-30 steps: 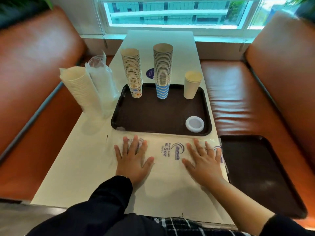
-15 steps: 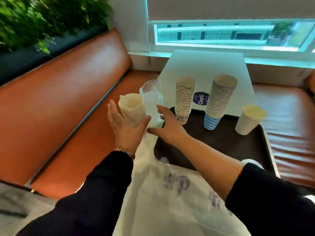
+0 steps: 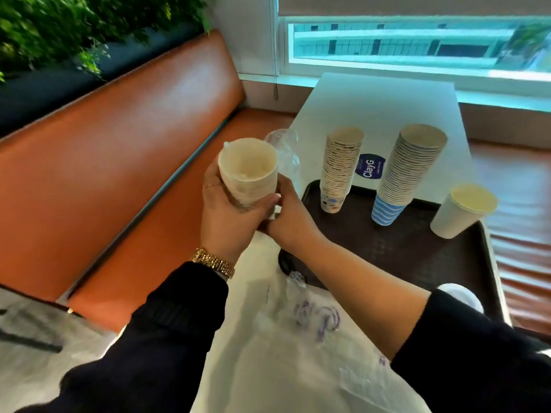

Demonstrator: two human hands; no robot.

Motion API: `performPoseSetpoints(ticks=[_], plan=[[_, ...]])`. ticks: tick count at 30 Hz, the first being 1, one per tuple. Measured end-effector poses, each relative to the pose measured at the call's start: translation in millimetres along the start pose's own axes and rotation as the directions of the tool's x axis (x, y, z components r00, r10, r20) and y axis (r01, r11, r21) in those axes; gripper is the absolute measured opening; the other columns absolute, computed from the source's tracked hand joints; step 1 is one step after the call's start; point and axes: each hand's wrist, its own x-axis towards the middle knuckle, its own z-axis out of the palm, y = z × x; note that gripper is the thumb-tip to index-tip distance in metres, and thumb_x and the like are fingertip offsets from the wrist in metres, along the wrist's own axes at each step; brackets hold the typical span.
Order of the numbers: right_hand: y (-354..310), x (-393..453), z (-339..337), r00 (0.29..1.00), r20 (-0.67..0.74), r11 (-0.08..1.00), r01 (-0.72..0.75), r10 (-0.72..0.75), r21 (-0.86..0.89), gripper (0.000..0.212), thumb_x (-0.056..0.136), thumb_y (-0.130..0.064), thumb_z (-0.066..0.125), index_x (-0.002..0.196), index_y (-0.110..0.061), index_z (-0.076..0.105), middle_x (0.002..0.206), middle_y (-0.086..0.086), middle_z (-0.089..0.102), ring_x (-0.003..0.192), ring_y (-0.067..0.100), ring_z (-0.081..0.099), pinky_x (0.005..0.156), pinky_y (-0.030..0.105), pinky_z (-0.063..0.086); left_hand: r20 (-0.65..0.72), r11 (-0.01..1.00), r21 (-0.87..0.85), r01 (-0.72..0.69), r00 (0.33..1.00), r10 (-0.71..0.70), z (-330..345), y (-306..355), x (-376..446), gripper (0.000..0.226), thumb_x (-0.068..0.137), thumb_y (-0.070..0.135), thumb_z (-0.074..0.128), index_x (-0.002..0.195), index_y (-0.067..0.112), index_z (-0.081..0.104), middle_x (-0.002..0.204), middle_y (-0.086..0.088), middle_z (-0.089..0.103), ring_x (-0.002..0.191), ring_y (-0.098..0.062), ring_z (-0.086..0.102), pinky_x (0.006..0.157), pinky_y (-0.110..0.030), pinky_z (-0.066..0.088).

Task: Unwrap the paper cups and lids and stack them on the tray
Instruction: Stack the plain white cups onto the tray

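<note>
Both hands (image 3: 229,216) now grip wrapped cream cups (image 3: 247,174).

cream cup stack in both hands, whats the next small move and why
Probably carry the cream cup stack, gripped by the left hand and right hand, onto the tray: three stacks already stand there, with bare tray in front of them.

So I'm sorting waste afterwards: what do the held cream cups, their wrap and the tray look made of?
Cream cup stack: matte paper, apparently; thin nested rims show.
Wrap: clear thin plastic film, glossy and crinkled.
Tray: dark brown, likely hard plastic, with a fine textured surface and raised rim.
</note>
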Motion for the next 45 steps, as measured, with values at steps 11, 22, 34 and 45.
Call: performPoseSetpoints(ticks=[11, 22, 34, 45], plan=[[0, -216, -68, 0.998, 0.002, 0.985, -0.067, 0.069, -0.158, 0.087, 0.063, -0.03, 0.09, 0.13, -0.046, 0.038, 0.118, -0.017, 0.059, 0.102, -0.003, 0.06, 0.079, 0.018, 0.052, 0.278, 0.998, 0.006, 0.061, 0.959, -0.06, -5, 91, -189, 0.099, 0.051, 0.049, 0.088, 0.124, 0.066, 0.023, 0.133, 0.023, 0.041, 0.122, 0.007, 0.044, 0.101, -0.032, 0.048], [60, -322, -69, 0.994, -0.099, 0.979, -0.073, 0.054, -0.19, 0.079, 0.066, -0.044, 0.083, 0.116, -0.069, 0.028, 0.12, -0.04, 0.04, 0.109, -0.009, 0.051, 0.08, 0.026, 0.055, 0.402, 0.993, 0.042, 0.109, 0.908, -0.116, 17, 77, -293, 0.099, 0.052, 0.056, 0.082, 0.132, 0.051, 0.024, 0.133, 0.018, 0.041, 0.12, 0.009, 0.044, 0.101, -0.034, 0.048], [-48, -278, -117, 0.967, 0.253, 0.875, 0.099, 0.028, -0.473, 0.023, 0.093, -0.029, 0.063, 0.113, -0.04, 0.067, 0.147, -0.016, 0.036, 0.128, 0.001, 0.04, 0.104, 0.024, 0.039, 0.385, 0.995, 0.058, 0.081, 0.918, -0.097, 18, 71, -295, 0.085, 0.054, 0.062, 0.079, 0.121, 0.058, 0.028, 0.132, 0.01, 0.045, 0.119, -0.008, 0.051, 0.098, -0.042, 0.049], [-61, -244, -97, 0.867, 0.369, 0.611, 0.099, 0.335, -0.786, 0.029, 0.086, -0.033, 0.07, 0.115, -0.033, 0.067, 0.154, -0.007, 0.032, 0.134, 0.021, 0.035, 0.108, 0.04, 0.039, 0.412, 0.995, 0.101, 0.023, 0.909, -0.063, 19, 73, -291, 0.085, 0.058, 0.046, 0.086, 0.121, 0.048, 0.028, 0.121, 0.021, 0.039, 0.109, 0.017, 0.042, 0.084, 0.001, 0.033]])
